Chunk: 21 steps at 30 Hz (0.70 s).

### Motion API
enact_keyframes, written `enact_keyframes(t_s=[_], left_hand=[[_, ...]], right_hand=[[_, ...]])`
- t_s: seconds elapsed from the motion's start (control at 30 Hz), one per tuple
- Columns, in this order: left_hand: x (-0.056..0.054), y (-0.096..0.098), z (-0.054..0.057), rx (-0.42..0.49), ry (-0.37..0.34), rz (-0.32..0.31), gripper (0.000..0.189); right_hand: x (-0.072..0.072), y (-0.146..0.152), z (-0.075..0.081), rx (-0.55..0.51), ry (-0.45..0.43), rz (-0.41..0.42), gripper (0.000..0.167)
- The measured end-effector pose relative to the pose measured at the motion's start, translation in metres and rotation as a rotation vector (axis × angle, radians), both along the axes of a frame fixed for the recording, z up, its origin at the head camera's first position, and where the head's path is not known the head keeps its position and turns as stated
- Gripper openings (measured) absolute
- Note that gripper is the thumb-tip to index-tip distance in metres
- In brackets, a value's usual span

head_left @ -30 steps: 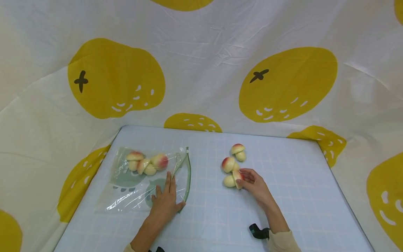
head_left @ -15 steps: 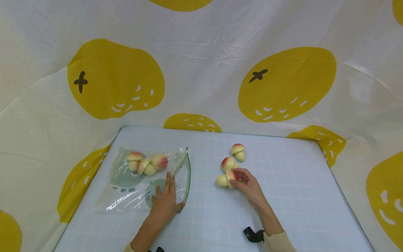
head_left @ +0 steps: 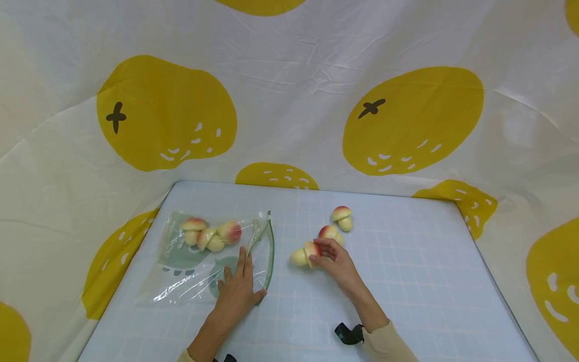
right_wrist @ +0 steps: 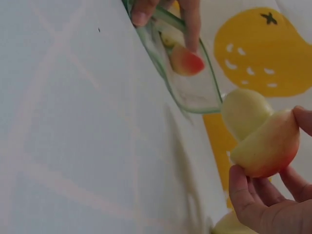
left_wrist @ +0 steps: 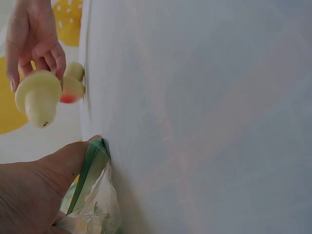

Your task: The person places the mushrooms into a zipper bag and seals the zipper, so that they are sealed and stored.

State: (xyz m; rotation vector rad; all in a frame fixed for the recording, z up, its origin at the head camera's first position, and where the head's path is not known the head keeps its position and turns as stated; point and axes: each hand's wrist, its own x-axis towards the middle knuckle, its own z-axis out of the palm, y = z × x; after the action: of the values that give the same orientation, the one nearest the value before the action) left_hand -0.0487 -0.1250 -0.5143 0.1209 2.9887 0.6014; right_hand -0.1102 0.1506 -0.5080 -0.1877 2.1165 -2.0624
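My right hand [head_left: 334,264] holds a toy mushroom [head_left: 300,257] by its pink-tinged cap between thumb and fingers, its pale stem pointing left. In the right wrist view the mushroom [right_wrist: 265,139] is raised off the table. A clear plastic bag [head_left: 169,291] with green printing lies at the left, its green-edged mouth [head_left: 272,254] gaping to the right. Inside the bag are three mushrooms [head_left: 211,240]. My left hand [head_left: 237,290] rests on the bag by the mouth, fingers spread and straight, thumb [left_wrist: 73,158] against the green edge.
Two more mushrooms lie on the table: one [head_left: 327,233] just behind my right hand, another [head_left: 342,216] farther back. The table [head_left: 429,281] has a pale checked cover. Behind it hangs a white cloth [head_left: 289,115] with yellow fruit prints.
My right hand has carried the mushroom leftward from beside the other two, toward the bag's mouth. My left hand and the bag have stayed in place.
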Motion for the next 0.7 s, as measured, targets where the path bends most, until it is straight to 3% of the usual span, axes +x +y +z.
enact_keyframes(t_s=[0.7], left_hand=[[-0.001,0.000,-0.003,-0.007,-0.008,0.015,0.108]], right_hand=[[-0.031,-0.056,-0.002,-0.031,-0.011,0.048,0.047]])
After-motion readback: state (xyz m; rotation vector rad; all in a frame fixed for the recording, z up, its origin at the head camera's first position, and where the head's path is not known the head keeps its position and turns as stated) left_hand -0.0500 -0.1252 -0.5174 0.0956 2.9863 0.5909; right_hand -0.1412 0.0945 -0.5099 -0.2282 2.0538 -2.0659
